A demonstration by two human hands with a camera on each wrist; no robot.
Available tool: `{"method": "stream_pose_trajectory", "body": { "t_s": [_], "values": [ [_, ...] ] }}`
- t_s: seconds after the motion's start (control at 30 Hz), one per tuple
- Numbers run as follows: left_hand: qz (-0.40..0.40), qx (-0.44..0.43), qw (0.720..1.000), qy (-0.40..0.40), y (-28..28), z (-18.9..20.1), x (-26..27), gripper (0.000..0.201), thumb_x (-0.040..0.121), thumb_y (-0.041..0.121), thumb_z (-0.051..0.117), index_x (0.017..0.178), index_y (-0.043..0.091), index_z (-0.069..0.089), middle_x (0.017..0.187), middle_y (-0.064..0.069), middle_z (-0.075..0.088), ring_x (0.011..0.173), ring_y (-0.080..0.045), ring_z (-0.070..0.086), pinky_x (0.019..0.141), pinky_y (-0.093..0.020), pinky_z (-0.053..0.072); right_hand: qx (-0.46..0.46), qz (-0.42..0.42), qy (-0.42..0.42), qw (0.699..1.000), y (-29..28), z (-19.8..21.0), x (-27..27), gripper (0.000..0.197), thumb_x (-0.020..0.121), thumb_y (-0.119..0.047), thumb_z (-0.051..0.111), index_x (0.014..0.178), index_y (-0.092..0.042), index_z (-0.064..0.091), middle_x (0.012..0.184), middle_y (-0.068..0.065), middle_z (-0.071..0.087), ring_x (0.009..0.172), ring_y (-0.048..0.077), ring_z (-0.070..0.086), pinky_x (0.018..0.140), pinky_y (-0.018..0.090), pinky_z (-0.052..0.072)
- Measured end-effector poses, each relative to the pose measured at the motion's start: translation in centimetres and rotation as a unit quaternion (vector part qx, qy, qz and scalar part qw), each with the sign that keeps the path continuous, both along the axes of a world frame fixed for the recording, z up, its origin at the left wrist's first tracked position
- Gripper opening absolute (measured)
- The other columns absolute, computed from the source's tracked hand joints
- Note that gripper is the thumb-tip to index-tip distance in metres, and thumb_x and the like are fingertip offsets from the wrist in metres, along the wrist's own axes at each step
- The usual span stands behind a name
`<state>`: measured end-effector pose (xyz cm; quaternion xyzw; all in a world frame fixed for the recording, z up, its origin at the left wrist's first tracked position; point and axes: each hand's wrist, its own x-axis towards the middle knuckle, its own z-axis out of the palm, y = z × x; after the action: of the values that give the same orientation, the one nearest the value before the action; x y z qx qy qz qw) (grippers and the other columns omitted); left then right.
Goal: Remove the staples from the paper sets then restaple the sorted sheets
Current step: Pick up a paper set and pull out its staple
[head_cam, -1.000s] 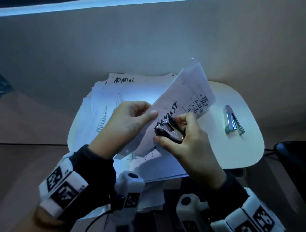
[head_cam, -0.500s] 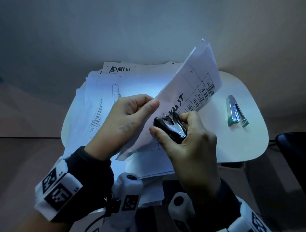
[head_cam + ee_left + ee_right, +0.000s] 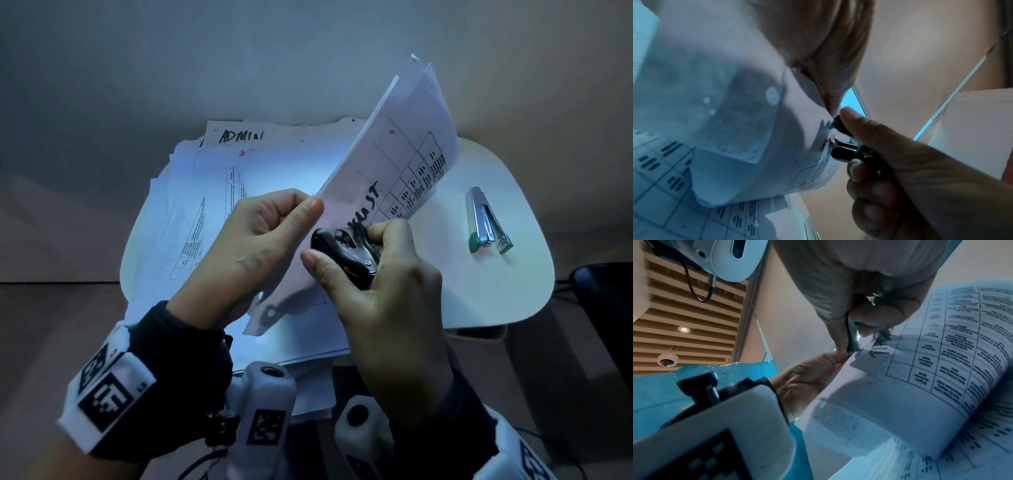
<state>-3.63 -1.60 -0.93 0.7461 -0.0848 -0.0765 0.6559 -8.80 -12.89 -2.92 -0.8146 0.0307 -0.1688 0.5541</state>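
My left hand [image 3: 260, 240] pinches the edge of a stapled paper set [image 3: 394, 171] with a printed table and handwritten letters, held tilted up above the table. My right hand [image 3: 373, 274] grips a black staple remover [image 3: 346, 257] between thumb and fingers, its metal claws against the sheet's corner. In the left wrist view the staple remover [image 3: 844, 146] bites at the paper set [image 3: 735, 113] edge. The right wrist view shows the staple remover [image 3: 851, 340] partly hidden by my fingers, next to the paper set [image 3: 920, 378].
A pile of loose sheets [image 3: 212, 192], the top one marked "ADMIN", covers the left of the small white table [image 3: 479, 291]. A silver stapler with green ends [image 3: 486, 222] lies at the right. A dark object [image 3: 606, 291] sits beyond the table's right edge.
Both hands lifted the paper set higher and tilted it more upright. The staple remover stays at the same corner, turned slightly in my right hand.
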Motion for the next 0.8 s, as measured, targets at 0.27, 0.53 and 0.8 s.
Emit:
{"method": "stream_pose_trajectory", "body": {
  "t_s": [0.27, 0.53, 0.8],
  "values": [
    [0.000, -0.020, 1.000, 0.009, 0.1, -0.7, 0.0, 0.028, 0.083, 0.033, 0.063, 0.066, 0.012, 0.061, 0.066, -0.011, 0.058, 0.062, -0.017, 0.053, 0.065, -0.027, 0.042, 0.026, 0.008, -0.020, 0.999, -0.2, 0.4, 0.3, 0.036, 0.077, -0.038, 0.073, 0.090, -0.014, 0.050, 0.073, -0.010, 0.062, 0.072, 0.004, 0.060, 0.061, 0.011, 0.046],
    [0.021, -0.018, 1.000, -0.014, 0.3, -0.8, -0.1, 0.023, 0.084, 0.026, 0.057, 0.069, 0.010, 0.065, 0.070, -0.017, 0.062, 0.068, -0.023, 0.055, 0.069, -0.037, 0.044, 0.085, 0.035, 0.031, 0.995, -0.5, 0.1, 0.1, 0.041, 0.072, -0.042, 0.073, 0.093, -0.014, 0.051, 0.076, -0.010, 0.066, 0.068, 0.002, 0.064, 0.061, 0.018, 0.053],
    [0.025, -0.012, 0.998, -0.063, 0.0, -0.3, -0.6, 0.017, 0.083, 0.020, 0.056, 0.072, 0.010, 0.065, 0.060, 0.007, 0.063, 0.057, -0.002, 0.056, 0.057, -0.013, 0.045, 0.055, 0.055, 0.084, 0.993, -1.5, 0.7, 0.4, 0.041, 0.073, -0.050, 0.066, 0.094, -0.017, 0.054, 0.085, -0.006, 0.068, 0.074, 0.013, 0.068, 0.070, 0.037, 0.056]
  ]
}}
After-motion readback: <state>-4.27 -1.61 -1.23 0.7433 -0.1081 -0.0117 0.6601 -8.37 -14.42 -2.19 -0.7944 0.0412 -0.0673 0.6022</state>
